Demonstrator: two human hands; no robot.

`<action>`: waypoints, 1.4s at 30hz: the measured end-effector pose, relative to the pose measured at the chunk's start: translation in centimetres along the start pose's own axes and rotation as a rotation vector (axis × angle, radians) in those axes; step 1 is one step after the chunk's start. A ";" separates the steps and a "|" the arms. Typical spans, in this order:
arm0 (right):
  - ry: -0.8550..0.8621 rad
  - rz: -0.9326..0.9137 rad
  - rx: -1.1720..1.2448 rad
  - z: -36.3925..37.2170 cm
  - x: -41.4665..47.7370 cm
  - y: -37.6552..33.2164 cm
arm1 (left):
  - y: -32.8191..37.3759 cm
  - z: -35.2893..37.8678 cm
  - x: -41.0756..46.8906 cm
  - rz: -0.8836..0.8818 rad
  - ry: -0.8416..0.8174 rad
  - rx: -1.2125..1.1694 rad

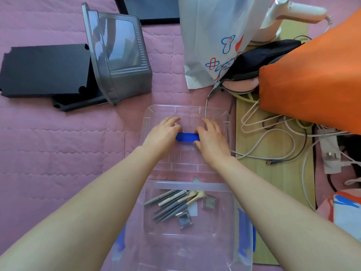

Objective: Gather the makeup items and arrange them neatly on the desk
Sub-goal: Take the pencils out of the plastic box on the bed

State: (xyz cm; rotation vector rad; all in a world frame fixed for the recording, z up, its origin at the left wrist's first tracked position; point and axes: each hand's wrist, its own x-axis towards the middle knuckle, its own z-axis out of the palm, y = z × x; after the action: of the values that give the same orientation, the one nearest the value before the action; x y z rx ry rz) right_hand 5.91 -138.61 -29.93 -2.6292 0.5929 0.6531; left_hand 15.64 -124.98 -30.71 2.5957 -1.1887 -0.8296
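Head view: our left hand point(162, 133) and right hand point(212, 138) have fingers clamped on the blue handle point(187, 137) of the clear lid point(212, 114); makeup brushes point(172, 204) and compacts point(184, 219) lie in the clear box point(189, 185), so arranging looks not yet done.

We count one clear lid point(207, 159) with one blue handle point(187, 137) at centre, and two hands there: one left hand point(162, 134), one right hand point(212, 140). At 6 o'clock, one clear storage box point(175, 185) holds about eight makeup brushes point(172, 204), which overlap too much for a sure count, and two small square compacts point(210, 202). At 11 o'clock there is one grey bin point(121, 61); at 1, one white bag point(207, 26); at 2, one orange bag point(316, 75).
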 end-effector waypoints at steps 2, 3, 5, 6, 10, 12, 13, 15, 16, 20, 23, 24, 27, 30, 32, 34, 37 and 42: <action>0.009 -0.013 0.003 0.2 0.0 0.2 | -0.1 0.0 0.0 0.000 -0.007 -0.002; 0.011 -0.021 0.006 0.3 -0.1 0.3 | 0.0 -0.1 -0.1 -0.003 -0.013 -0.004; 0.006 -0.028 0.027 0.2 -0.3 0.5 | 0.1 -0.3 -0.2 -0.021 -0.014 -0.026; 0.004 -0.028 0.042 0.0 -0.5 0.6 | 0.2 -0.5 -0.4 -0.033 -0.007 -0.041; 0.089 -0.021 0.105 -1.5 -1.5 -0.2 | 0.8 -1.5 -1.2 -0.079 0.072 -0.061; 0.156 0.001 0.145 -2.2 -2.0 -0.7 | 1.4 -2.0 -1.7 -0.101 0.114 -0.048; 0.181 0.010 0.164 -2.6 -2.4 -1.1 | 1.8 -2.3 -2.0 -0.100 0.127 -0.038; 0.210 0.001 0.173 -3.0 -3.2 -1.6 | 2.3 -2.7 -2.8 -0.079 0.169 -0.006; 0.222 -0.011 0.165 -3.2 -3.6 -1.9 | 2.5 -3.0 -3.2 -0.064 0.197 0.008; 0.278 -0.055 0.130 -3.6 -6.0 -2.6 | 3.1 -3.3 -5.4 -0.018 0.283 0.016; 0.321 -0.072 0.120 -3.8 -8.6 -2.8 | 3.7 -3.3 -7.6 0.029 0.364 0.034; 0.332 -0.083 0.112 -3.8 -9.5 -2.8 | 3.9 -3.2 -8.4 0.045 0.391 0.036; 0.362 -0.109 0.101 -3.7 -12.4 -3.0 | 4.4 -3.3 -10.8 0.091 0.481 0.024; 0.391 -0.121 0.105 -3.4 -14.9 -3.0 | 5.1 -3.1 -13.4 0.113 0.530 0.005; 0.385 -0.135 0.098 -3.0 -16.6 -3.0 | 5.5 -2.7 -15.2 0.115 0.548 -0.014; 0.379 -0.149 0.105 -2.5 -18.2 -3.0 | 5.8 -2.1 -16.9 0.115 0.561 -0.028; 0.379 -0.163 0.118 -1.2 -20.3 -3.0 | 6.2 -0.9 -19.2 0.117 0.569 -0.027; 0.332 -0.153 0.149 1.6 -22.7 -2.9 | 6.3 1.5 -21.8 0.115 0.538 -0.038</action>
State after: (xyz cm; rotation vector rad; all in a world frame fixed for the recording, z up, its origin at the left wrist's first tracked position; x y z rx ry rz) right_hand -11.55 -128.47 -18.96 -2.6241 0.5016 0.1205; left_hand -0.79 -112.98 -20.54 2.4539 -1.1216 -0.1081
